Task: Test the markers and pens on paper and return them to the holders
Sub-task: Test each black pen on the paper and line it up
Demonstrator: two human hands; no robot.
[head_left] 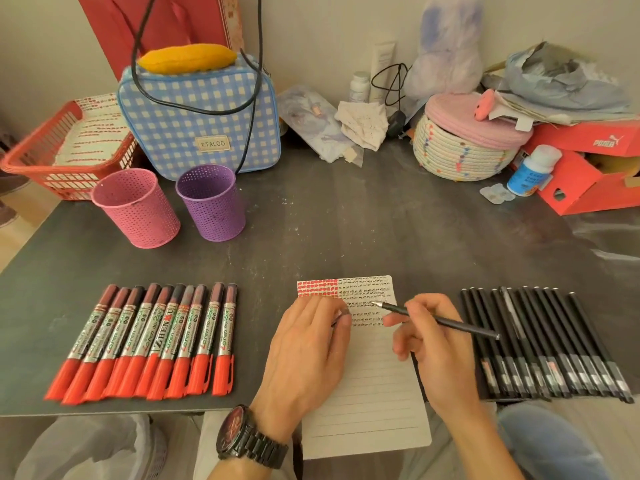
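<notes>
Head: right hand point(440, 358) grips pen point(445, 320), left hand point(304, 351) touches paper point(367, 403).

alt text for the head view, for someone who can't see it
A person's right hand holds a black pen, tip at the test marks on a lined sheet where the left hand rests. Red markers lie in a row on the left, black pens on the right, a pink holder and a purple holder behind.

open table point(346, 220) mid-desk, pink holder point(138, 207) and purple holder point(211, 202) far left
</notes>
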